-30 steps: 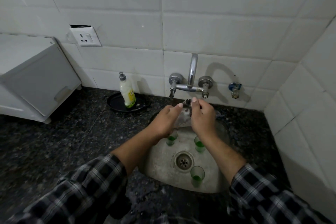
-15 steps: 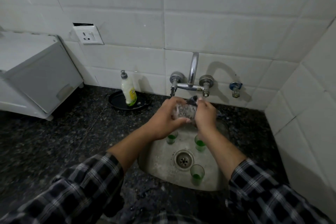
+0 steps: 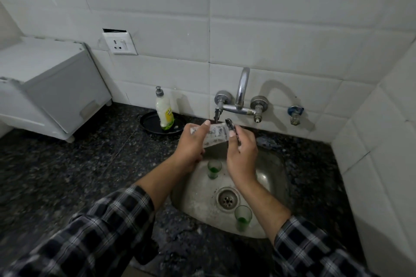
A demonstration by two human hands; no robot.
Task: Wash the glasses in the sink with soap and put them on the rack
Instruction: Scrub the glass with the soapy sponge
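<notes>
Glass lies sideways in curled grip of left hand, right hand pinching dark object at rim.

Sink sunk in tabletop; tap on wall behind it. Held glass under tap, between left hand and right hand, small tool in right fingers. Far glass behind drain, near glass before it. Soap bottle on pan left of tap. Box far left.
</notes>
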